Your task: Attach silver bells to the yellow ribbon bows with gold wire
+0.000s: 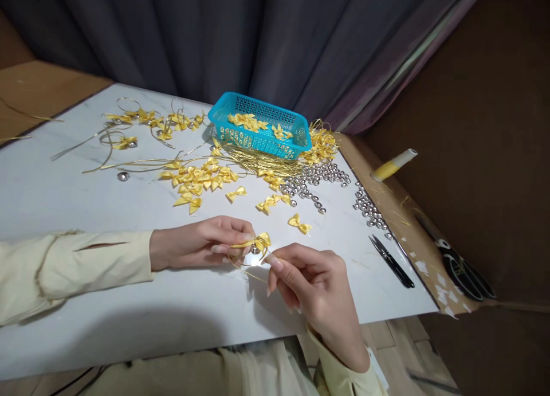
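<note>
My left hand point(210, 239) pinches a yellow ribbon bow point(261, 241) between thumb and fingers, above the front part of the white table. A small silver bell-like bead point(255, 249) hangs at the bow's underside. Close to its right, my right hand point(315, 287) is closed, thumb against forefinger, on a thin gold cord point(258, 277) that loops below the bow. Just beyond the hands, one loose yellow bow point(299, 224) lies on the table. Further back is a pile of yellow bows point(201, 178).
A blue basket point(262, 144) with yellow bows stands at the back, gold cords point(266, 162) before it. Silver beads point(315, 178) spread to its right. Black thread snips point(392, 262) and scissors point(462, 270) lie at right, near an upright yellow-and-white tube point(393, 165). Corded bows point(163, 124) lie back left.
</note>
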`<state>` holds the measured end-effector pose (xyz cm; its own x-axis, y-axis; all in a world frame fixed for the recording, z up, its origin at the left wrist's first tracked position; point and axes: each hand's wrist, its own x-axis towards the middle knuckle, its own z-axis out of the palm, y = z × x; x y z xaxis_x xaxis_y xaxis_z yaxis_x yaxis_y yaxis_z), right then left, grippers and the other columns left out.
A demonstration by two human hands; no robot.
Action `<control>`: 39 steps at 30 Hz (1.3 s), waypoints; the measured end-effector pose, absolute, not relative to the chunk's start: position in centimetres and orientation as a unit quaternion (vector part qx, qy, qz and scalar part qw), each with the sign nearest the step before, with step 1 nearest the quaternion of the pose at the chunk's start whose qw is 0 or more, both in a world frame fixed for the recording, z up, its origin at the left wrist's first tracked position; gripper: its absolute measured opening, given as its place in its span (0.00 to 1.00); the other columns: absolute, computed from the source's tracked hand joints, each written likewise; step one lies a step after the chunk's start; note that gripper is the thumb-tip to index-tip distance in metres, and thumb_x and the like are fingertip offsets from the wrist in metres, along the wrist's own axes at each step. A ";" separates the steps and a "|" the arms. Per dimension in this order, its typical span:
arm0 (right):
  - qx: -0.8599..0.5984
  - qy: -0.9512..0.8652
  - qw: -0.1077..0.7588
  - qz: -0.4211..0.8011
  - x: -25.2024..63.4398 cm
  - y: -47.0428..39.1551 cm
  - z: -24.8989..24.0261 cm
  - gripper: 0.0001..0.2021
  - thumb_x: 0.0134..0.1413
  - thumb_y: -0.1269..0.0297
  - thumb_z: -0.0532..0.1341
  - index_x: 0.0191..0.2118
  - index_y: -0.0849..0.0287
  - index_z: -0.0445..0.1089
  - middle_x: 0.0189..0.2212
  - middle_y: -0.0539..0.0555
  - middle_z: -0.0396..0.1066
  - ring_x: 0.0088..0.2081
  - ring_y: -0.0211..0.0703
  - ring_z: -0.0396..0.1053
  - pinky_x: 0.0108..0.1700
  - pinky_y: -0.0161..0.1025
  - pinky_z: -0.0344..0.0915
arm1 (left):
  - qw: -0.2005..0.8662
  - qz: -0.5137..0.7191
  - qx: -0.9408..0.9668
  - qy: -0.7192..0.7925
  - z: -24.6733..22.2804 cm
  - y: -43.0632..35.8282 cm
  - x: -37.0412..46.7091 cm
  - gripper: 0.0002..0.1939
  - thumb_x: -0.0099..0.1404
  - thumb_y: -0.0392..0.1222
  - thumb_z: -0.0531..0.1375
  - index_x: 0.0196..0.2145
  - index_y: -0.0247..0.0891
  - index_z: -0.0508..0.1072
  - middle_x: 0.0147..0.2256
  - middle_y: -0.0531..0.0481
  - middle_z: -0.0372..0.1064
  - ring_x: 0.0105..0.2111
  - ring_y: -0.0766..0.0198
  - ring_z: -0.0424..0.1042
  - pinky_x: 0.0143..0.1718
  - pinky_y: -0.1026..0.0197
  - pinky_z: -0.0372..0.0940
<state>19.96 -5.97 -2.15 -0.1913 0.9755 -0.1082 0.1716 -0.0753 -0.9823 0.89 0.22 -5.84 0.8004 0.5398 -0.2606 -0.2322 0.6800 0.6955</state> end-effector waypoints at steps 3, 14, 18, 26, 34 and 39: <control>-0.507 -0.580 0.373 0.517 20.1 -6.0 -2.0 0.15 0.55 0.62 0.60 0.20 0.62 0.69 0.13 0.47 0.61 0.14 0.29 0.52 0.16 0.30 0.48 | 0.887 0.210 0.340 0.231 -5.9 0.2 0.9 0.07 0.59 0.38 0.64 0.25 0.34 0.72 0.13 0.59 0.48 0.20 0.68 0.45 0.30 0.69 0.58; -0.494 -0.606 0.368 0.504 20.1 -6.0 -2.1 0.15 0.56 0.61 0.59 0.21 0.62 0.70 0.13 0.48 0.63 0.13 0.29 0.51 0.14 0.30 0.47 | 0.887 0.194 0.349 0.231 -5.6 0.2 0.8 0.08 0.58 0.38 0.63 0.24 0.35 0.71 0.12 0.60 0.47 0.18 0.69 0.42 0.26 0.68 0.56; -0.498 -0.588 0.372 0.518 20.0 -6.0 -2.3 0.14 0.57 0.61 0.59 0.23 0.62 0.71 0.15 0.49 0.65 0.14 0.29 0.52 0.15 0.30 0.48 | 0.894 0.189 0.340 0.223 -5.5 0.1 0.9 0.08 0.57 0.39 0.64 0.24 0.35 0.71 0.12 0.61 0.47 0.18 0.69 0.43 0.25 0.68 0.56; -0.497 -0.583 0.373 0.524 20.2 -6.2 -2.2 0.14 0.57 0.62 0.59 0.22 0.63 0.70 0.14 0.48 0.64 0.14 0.29 0.52 0.16 0.30 0.48 | 0.893 0.194 0.343 0.216 -5.7 0.1 0.8 0.10 0.57 0.42 0.67 0.25 0.34 0.72 0.13 0.60 0.48 0.20 0.69 0.47 0.27 0.69 0.57; -0.494 -0.576 0.377 0.531 20.2 -6.1 -2.4 0.15 0.57 0.61 0.60 0.22 0.63 0.69 0.14 0.48 0.62 0.14 0.29 0.52 0.16 0.30 0.48 | 0.889 0.195 0.355 0.214 -5.8 0.1 1.0 0.11 0.57 0.43 0.67 0.25 0.34 0.71 0.14 0.59 0.50 0.21 0.69 0.48 0.26 0.70 0.55; -0.500 -0.601 0.375 0.498 20.2 -6.0 -2.2 0.14 0.57 0.64 0.59 0.22 0.63 0.69 0.14 0.48 0.63 0.14 0.28 0.52 0.16 0.29 0.48 | 0.888 0.193 0.370 0.196 -6.0 0.3 1.0 0.11 0.58 0.43 0.66 0.26 0.34 0.70 0.14 0.59 0.51 0.21 0.69 0.49 0.25 0.70 0.53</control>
